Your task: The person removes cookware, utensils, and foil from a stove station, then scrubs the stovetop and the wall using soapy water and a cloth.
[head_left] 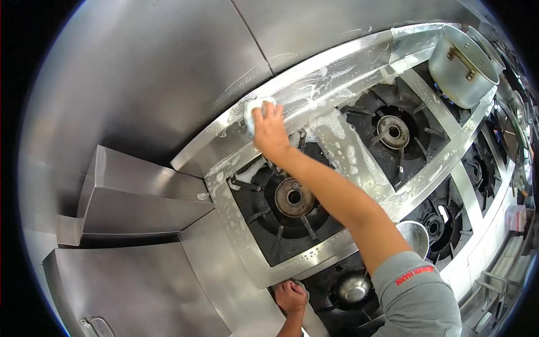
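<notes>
My right hand (270, 132) reaches far across the stove and presses a white soapy wiping pad (251, 112) against the steel back ledge (314, 87). Whether the pad is a cloth or a sponge is hard to tell. Suds streak the ledge and the steel strip (351, 151) between two burners. Below my right forearm lies a round gas burner (295, 197) with a black grate. My left hand (291, 296) rests closed at the front edge of the stove. A bit of something greyish shows beside its fingers, too hidden to name.
A large aluminium pot (463, 70) stands at the back right, with another behind it. A metal bowl (414, 238) is partly behind my right arm. A small metal bowl (353, 287) sits on a front burner. Steel boxes (149, 196) adjoin the stove at left.
</notes>
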Action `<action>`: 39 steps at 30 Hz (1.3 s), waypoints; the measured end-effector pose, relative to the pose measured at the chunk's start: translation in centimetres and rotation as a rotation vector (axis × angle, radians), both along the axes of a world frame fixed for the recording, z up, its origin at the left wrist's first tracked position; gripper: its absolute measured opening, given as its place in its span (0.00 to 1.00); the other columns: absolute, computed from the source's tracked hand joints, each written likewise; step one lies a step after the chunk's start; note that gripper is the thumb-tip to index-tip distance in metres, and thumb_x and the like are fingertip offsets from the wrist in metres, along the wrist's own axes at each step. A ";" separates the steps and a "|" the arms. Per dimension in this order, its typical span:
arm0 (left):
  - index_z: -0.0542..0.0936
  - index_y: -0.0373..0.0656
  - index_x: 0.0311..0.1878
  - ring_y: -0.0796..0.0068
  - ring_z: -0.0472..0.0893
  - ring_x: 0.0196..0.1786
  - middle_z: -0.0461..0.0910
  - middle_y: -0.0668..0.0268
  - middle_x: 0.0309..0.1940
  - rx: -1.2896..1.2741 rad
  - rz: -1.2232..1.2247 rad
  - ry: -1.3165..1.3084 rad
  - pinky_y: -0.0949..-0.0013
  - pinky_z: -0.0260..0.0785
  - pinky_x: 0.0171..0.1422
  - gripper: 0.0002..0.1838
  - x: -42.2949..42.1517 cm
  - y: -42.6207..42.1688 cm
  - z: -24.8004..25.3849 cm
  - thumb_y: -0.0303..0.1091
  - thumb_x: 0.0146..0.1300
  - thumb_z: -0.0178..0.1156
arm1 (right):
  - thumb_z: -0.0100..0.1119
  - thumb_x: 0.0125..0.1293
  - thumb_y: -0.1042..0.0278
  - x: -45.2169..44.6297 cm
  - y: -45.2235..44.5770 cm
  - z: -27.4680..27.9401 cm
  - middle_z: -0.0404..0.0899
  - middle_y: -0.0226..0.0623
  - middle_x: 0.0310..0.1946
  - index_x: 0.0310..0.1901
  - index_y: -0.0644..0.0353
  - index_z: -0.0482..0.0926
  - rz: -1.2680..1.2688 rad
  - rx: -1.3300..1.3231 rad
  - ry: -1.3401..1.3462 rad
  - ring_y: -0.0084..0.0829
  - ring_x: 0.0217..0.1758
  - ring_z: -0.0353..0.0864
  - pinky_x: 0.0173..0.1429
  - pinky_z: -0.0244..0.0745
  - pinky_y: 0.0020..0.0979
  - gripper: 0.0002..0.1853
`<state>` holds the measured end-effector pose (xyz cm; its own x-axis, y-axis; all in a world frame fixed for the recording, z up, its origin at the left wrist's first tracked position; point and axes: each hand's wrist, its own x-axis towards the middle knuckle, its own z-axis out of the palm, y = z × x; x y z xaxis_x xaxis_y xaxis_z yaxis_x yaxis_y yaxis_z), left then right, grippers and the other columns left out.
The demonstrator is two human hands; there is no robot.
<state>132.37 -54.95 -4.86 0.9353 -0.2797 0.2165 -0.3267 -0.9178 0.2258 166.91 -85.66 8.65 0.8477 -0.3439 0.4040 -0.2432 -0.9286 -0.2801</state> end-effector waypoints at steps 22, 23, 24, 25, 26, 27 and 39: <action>0.72 0.44 0.29 0.52 0.74 0.29 0.72 0.57 0.26 0.038 -0.005 0.015 0.51 0.67 0.31 0.07 0.6 0.3 0.4 0.36 0.59 0.51 | 0.51 0.59 0.71 5.1 0.3 -2.3 0.63 0.67 0.57 0.58 0.79 0.62 -0.603 0.129 -0.304 0.58 0.63 0.61 0.70 0.53 0.52 0.27; 0.72 0.44 0.29 0.52 0.74 0.29 0.72 0.57 0.26 0.028 -0.005 -0.017 0.51 0.67 0.31 0.07 0.6 0.3 0.2 0.36 0.58 0.51 | 0.48 0.61 0.69 4.7 4.1 -0.9 0.65 0.65 0.56 0.58 0.78 0.63 -0.472 -0.040 -0.149 0.57 0.63 0.62 0.70 0.53 0.52 0.26; 0.72 0.44 0.29 0.52 0.74 0.29 0.72 0.57 0.26 0.028 -0.005 -0.014 0.51 0.67 0.31 0.07 0.2 0.2 0.3 0.36 0.58 0.51 | 0.47 0.62 0.67 1.8 6.8 1.8 0.66 0.66 0.57 0.60 0.78 0.64 -0.019 0.123 0.207 0.59 0.65 0.61 0.72 0.50 0.56 0.27; 0.72 0.44 0.29 0.52 0.74 0.28 0.72 0.57 0.26 0.021 0.007 -0.012 0.51 0.66 0.31 0.07 0.2 0.1 0.4 0.36 0.58 0.51 | 0.47 0.62 0.67 1.6 6.0 1.4 0.66 0.66 0.57 0.60 0.78 0.64 -0.025 0.120 0.208 0.59 0.65 0.61 0.72 0.50 0.56 0.27; 0.72 0.45 0.28 0.52 0.74 0.28 0.72 0.57 0.26 0.011 0.020 -0.018 0.50 0.66 0.31 0.07 0.5 0.0 0.3 0.36 0.58 0.51 | 0.49 0.60 0.67 2.0 4.6 0.5 0.66 0.67 0.58 0.61 0.75 0.65 0.035 0.074 0.104 0.60 0.66 0.60 0.72 0.47 0.58 0.28; 0.72 0.45 0.28 0.52 0.74 0.28 0.72 0.57 0.26 0.006 0.021 -0.021 0.50 0.66 0.31 0.07 0.6 0.1 0.3 0.36 0.58 0.51 | 0.51 0.59 0.66 2.6 3.0 -0.8 0.66 0.67 0.59 0.62 0.73 0.65 0.101 0.028 0.001 0.61 0.68 0.59 0.73 0.45 0.61 0.30; 0.72 0.43 0.28 0.50 0.73 0.30 0.71 0.56 0.26 -0.008 0.023 0.034 0.49 0.64 0.33 0.06 -0.1 0.0 -0.3 0.35 0.56 0.52 | 0.48 0.62 0.67 2.6 7.2 -1.3 0.74 0.55 0.49 0.55 0.70 0.73 0.137 0.153 -0.276 0.55 0.58 0.68 0.68 0.50 0.65 0.21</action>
<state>132.26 -54.91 -5.17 0.9486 -0.2559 0.1864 -0.2970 -0.9231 0.2441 169.48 -78.43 7.33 0.7563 -0.3090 0.5767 -0.0152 -0.8895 -0.4567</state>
